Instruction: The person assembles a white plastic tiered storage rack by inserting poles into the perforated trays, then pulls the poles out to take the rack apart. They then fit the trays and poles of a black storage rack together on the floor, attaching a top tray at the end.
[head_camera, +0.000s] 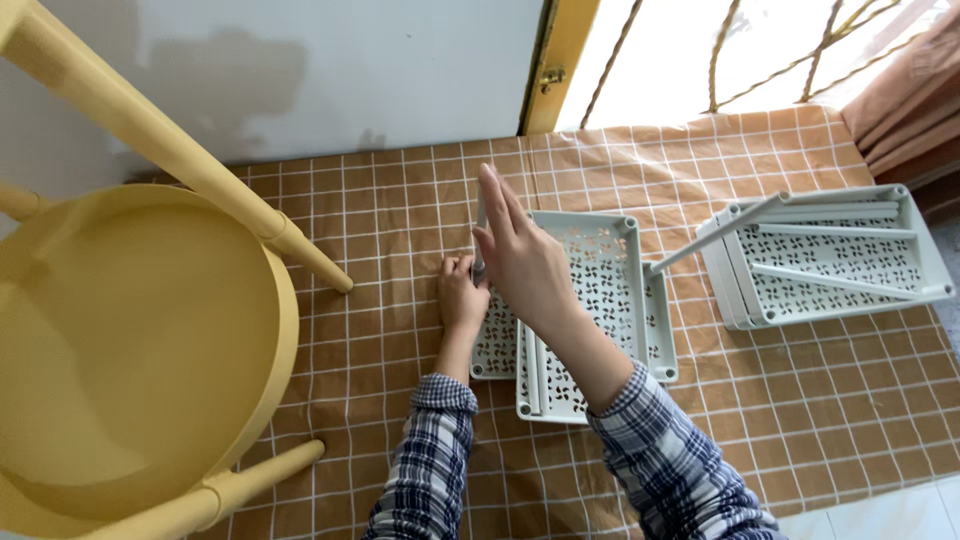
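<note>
**Two hands on a grey shelf tray**

The person kneels over a brown checked floor mat (400, 200), both plaid sleeves reaching forward. The left hand (460, 295) rests curled at the near-left corner of a pale grey perforated plastic tray (610, 270), its fingers closed round the foot of a thin grey plastic pole (481, 235) that stands upright there. The right hand (520, 255) is held flat and open, fingers straight and pointing toward twelve o'clock, its palm pressed against the same pole from the right side. The tray lies at the middle of the mat, overlapping a second tray of the same kind beneath it.

At three o'clock, well apart from the hands, sits a stack of similar grey trays (830, 260) with loose grey rods lying in it, one rod jutting out toward the centre. At nine o'clock stands an overturned yellow round wooden stool (140, 340), its legs pointing outward. A white wall (300, 70) runs along twelve o'clock.
</note>
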